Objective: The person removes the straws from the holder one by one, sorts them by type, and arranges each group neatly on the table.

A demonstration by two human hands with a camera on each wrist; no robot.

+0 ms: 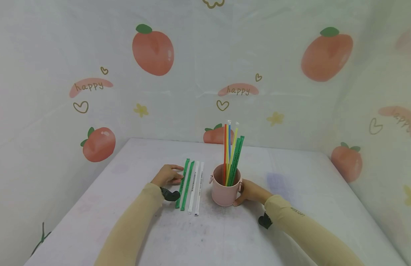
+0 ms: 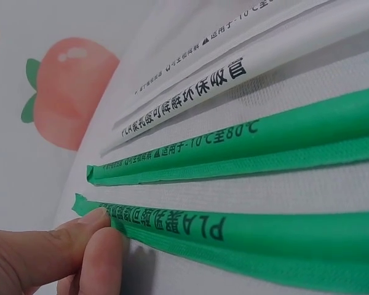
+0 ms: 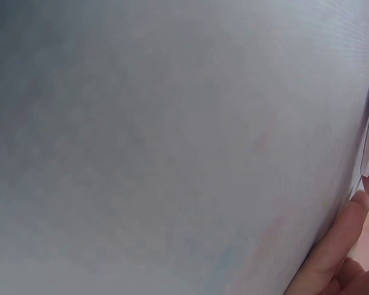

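Four-sided wording aside, a row of paper-wrapped drinking straws lies left of centre on the table. Outermost left is a green wrapped straw (image 1: 181, 189), and my left hand (image 1: 168, 174) pinches its far end between thumb and finger, as the left wrist view shows. Beside it lie another green wrapped straw (image 2: 234, 144) and two white wrapped straws (image 1: 193, 190). My right hand (image 1: 253, 191) grips the right side of a small pink bucket (image 1: 223, 195) by its handle lug. Standing in the bucket are several straws (image 1: 234, 162): red, yellow and blue ones, plus green-wrapped ones.
A pale cloth covers the table (image 1: 245, 236). Behind it hangs a white curtain (image 1: 192, 55) printed with peaches, hearts and the word "happy". A dark green twist (image 1: 42, 238) shows past the table's left edge.
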